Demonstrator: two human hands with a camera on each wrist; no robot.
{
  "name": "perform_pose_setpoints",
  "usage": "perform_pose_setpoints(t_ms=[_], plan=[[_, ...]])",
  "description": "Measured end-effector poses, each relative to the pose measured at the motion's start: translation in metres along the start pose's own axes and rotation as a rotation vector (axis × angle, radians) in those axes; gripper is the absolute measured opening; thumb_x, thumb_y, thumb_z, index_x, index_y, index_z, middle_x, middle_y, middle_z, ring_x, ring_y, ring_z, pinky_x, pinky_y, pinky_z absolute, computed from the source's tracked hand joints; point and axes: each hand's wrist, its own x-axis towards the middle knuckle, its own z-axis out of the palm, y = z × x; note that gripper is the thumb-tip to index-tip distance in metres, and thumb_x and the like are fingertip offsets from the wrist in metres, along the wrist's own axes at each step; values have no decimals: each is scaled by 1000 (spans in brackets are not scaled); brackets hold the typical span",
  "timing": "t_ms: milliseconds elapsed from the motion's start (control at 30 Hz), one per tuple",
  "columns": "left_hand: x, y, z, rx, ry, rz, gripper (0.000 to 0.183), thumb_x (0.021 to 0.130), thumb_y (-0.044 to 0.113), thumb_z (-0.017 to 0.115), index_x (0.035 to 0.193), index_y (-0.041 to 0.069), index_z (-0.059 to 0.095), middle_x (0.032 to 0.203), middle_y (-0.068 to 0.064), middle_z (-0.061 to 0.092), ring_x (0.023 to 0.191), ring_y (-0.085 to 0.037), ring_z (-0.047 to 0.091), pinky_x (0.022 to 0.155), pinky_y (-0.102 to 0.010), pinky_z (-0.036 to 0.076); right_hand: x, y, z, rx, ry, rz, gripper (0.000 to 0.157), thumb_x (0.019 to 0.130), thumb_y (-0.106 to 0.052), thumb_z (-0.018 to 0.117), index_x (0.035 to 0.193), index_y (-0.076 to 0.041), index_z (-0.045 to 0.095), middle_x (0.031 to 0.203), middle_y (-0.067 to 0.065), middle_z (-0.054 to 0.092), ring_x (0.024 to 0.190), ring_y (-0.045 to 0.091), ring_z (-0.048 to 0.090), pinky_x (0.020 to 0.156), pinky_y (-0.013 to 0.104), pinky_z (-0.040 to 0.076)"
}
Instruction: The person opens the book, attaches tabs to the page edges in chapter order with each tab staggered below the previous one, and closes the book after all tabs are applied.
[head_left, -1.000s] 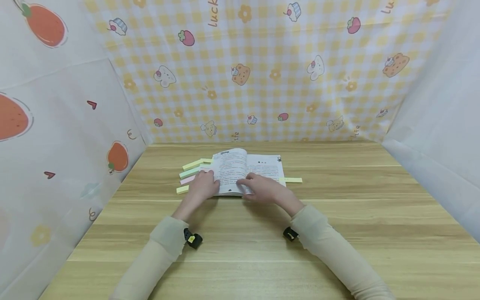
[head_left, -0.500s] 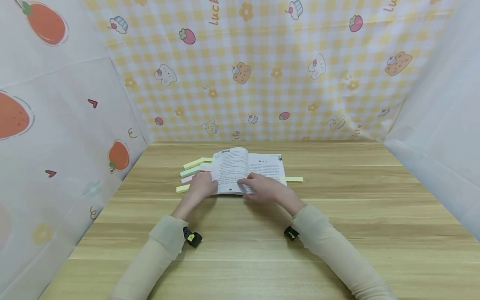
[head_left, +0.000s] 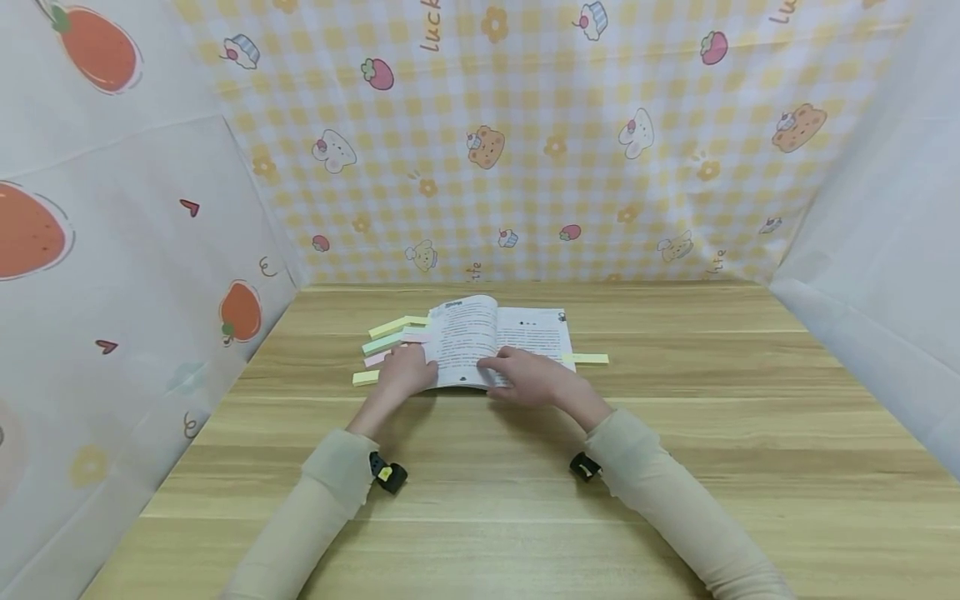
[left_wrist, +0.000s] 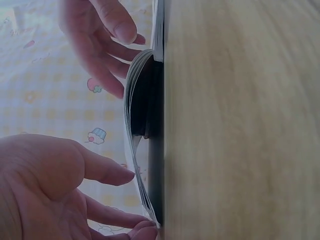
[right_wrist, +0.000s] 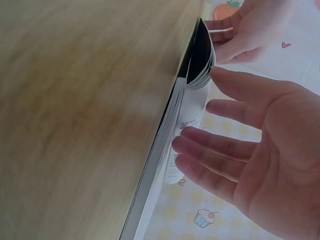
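Note:
An open book (head_left: 465, 346) with printed pages lies on the table, its left pages bowed upward over a dark gap in the left wrist view. My left hand (head_left: 406, 372) rests at the book's left side, the thumb touching the page (left_wrist: 129, 115) and the other fingertips at its outer edge. Across the inner part of the book lies my right hand (head_left: 528, 377); its thumb touches the bowed pages (right_wrist: 200, 82), and its fingers are spread and fairly straight over the right page. Sticky tabs (head_left: 384, 342) in yellow, green and pink stick out on the left.
A yellow tab (head_left: 588, 359) projects from the right page. The wooden table (head_left: 480, 500) extends around the book. Behind it hangs a yellow checked cloth (head_left: 525, 192), with a white printed cloth (head_left: 150, 275) at the left. Black straps (head_left: 390, 477) sit at both wrists.
My left hand has drawn slightly down from the white-pink tab, which shows more fully. The right hand stays on the book. The whole view shifts a little.

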Motion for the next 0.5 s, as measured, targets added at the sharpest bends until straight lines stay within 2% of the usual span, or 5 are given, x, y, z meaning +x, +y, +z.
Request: perform_pose_setpoints(t_ms=[167, 267, 400, 500], plan=[[0, 0, -1, -25, -4, 2, 28, 95, 17, 49, 71, 3, 52, 73, -10, 48, 71, -28, 47, 59, -35, 34, 0, 0, 1, 23, -4, 25, 50, 100, -34, 65, 145, -16, 55, 128, 14, 60, 105, 23, 59, 91, 42, 52], [0, -1, -2, -49, -15, -3, 26, 96, 18, 49, 84, -2, 60, 76, -11, 51, 67, -25, 47, 55, -32, 32, 1, 1, 2, 32, -3, 29, 51, 100, -35, 65, 146, -16, 54, 129, 14, 60, 107, 23, 59, 92, 42, 51], [0, -1, -3, -86, -42, -9, 31, 96, 20, 49, 102, -7, 64, 79, -13, 54, 62, -21, 47, 50, -28, 31, 2, 3, 2, 41, 5, 24, 52, 100, -35, 65, 146, -13, 53, 128, 15, 60, 105, 23, 60, 90, 42, 52], [-1, 0, -6, -127, -78, -20, 28, 97, 21, 50, 95, -4, 63, 74, -9, 52, 56, -17, 44, 47, -25, 30, 2, 3, 3, 47, 10, 32, 55, 100, -37, 63, 147, -11, 51, 129, 16, 60, 107, 25, 60, 92, 43, 51]])
